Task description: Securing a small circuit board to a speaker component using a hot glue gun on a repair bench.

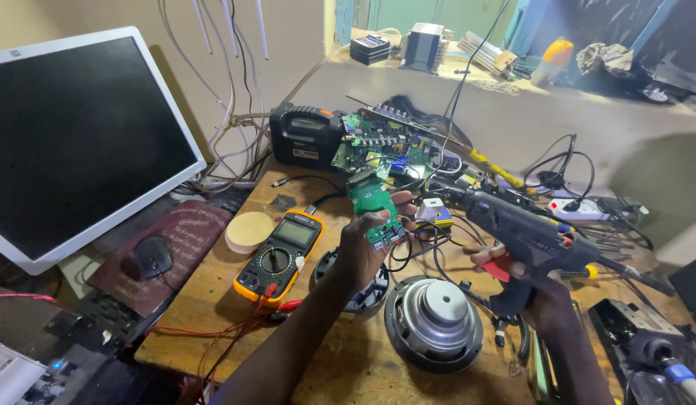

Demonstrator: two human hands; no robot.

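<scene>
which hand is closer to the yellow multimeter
Left. The left hand, holding a small green board, is just right of the multimeter; the right hand grips the glue gun farther right.

A big flat monitor (78, 142) with a white frame and a dark, blank screen leans at the far left. On the wooden table sits a yellow meter (279, 257); its small grey-green screen (296, 232) is a rectangle near the top
</scene>
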